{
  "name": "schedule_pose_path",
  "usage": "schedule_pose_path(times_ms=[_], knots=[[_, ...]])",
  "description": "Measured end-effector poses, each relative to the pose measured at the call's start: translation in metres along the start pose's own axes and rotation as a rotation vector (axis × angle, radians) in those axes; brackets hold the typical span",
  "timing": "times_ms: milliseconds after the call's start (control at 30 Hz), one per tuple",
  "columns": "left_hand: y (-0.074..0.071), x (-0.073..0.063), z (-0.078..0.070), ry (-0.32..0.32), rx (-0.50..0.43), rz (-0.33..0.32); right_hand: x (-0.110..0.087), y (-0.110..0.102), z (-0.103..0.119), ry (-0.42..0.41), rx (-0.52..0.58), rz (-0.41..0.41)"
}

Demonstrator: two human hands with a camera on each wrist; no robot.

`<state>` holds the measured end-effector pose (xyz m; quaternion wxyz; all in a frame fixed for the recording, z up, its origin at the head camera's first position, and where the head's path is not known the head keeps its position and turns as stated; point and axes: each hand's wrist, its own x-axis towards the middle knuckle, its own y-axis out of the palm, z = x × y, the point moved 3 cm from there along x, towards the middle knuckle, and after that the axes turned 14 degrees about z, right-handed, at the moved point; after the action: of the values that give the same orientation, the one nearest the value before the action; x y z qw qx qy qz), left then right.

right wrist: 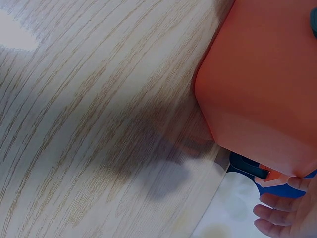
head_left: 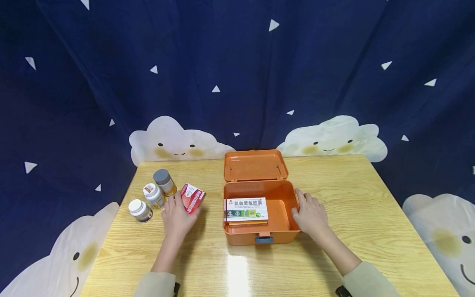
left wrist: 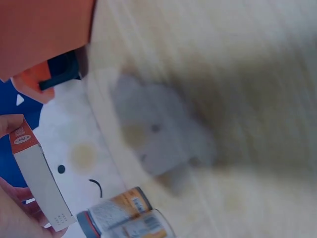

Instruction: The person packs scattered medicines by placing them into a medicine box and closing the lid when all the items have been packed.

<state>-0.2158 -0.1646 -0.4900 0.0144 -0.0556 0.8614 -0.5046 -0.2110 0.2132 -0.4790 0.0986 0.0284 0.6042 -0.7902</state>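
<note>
My left hand (head_left: pixel 177 218) grips a small red-and-white medicine box (head_left: pixel 192 197) above the table, left of the orange storage box (head_left: pixel 237 238). In the left wrist view the carton's white side (left wrist: pixel 43 186) shows between thumb and fingers. The storage box stands with its lid (head_left: pixel 256 166) tipped back. Inside, on its left, a white-and-green medicine carton (head_left: pixel 246 209) lies over a yellow-edged one. My right hand (head_left: pixel 312 214) touches the right rim, thumb and index finger at the edge. Its other fingers (right wrist: pixel 275 216) are loosely extended beside the orange wall.
Left of my left hand stand a grey-capped bottle (head_left: pixel 165 182) and two white-capped bottles, the nearer one (head_left: pixel 140 210) closest to the table's left edge. The wooden table (head_left: pixel 356 206) ends at a dark blue curtain (head_left: pixel 252 74) with clouds.
</note>
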Motion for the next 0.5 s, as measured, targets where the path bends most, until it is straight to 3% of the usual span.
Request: schedule_pose_path(times_ms=[500], knots=[[-0.012, 0.016, -0.046, 0.120, 0.012, 0.005, 0.001, 0.001, 0.000, 0.000, 0.008, -0.001]])
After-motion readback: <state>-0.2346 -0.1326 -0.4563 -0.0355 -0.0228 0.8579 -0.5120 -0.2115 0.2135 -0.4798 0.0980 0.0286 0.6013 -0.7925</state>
